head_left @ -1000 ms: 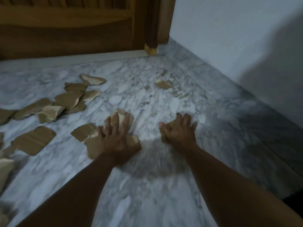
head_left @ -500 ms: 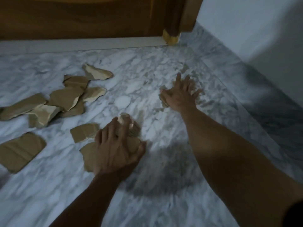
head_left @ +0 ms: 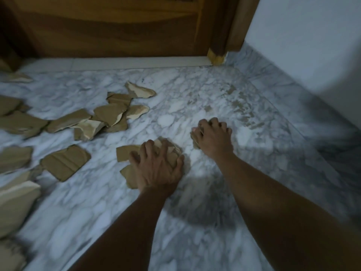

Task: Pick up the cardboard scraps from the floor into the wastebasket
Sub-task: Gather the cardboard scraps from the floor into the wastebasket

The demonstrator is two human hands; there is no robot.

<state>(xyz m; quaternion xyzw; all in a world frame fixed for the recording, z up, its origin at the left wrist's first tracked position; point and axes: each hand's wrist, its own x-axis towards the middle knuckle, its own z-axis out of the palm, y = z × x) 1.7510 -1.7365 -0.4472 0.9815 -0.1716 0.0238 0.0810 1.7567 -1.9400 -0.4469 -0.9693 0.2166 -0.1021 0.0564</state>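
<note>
Brown torn cardboard scraps lie on the marble floor (head_left: 195, 241). My left hand (head_left: 156, 169) presses flat with spread fingers on a small pile of scraps (head_left: 125, 153) at the centre. To its right, my right hand (head_left: 214, 136) has its fingers curled around a cardboard scrap (head_left: 194, 140) that pokes out at its left side. A cluster of overlapping scraps (head_left: 109, 116) lies farther left, and a ridged piece (head_left: 65, 163) sits left of my left hand. No wastebasket is in view.
A wooden door (head_left: 117, 26) with a pale threshold strip (head_left: 136, 62) closes the far side. A white wall (head_left: 312, 45) with a marble skirting runs along the right. More large scraps (head_left: 15, 204) lie at the left edge.
My right hand reached out toward the far scrap near the wall, then drew back closer with its fingers curled around cardboard. My left hand stayed pressed on its pile.
</note>
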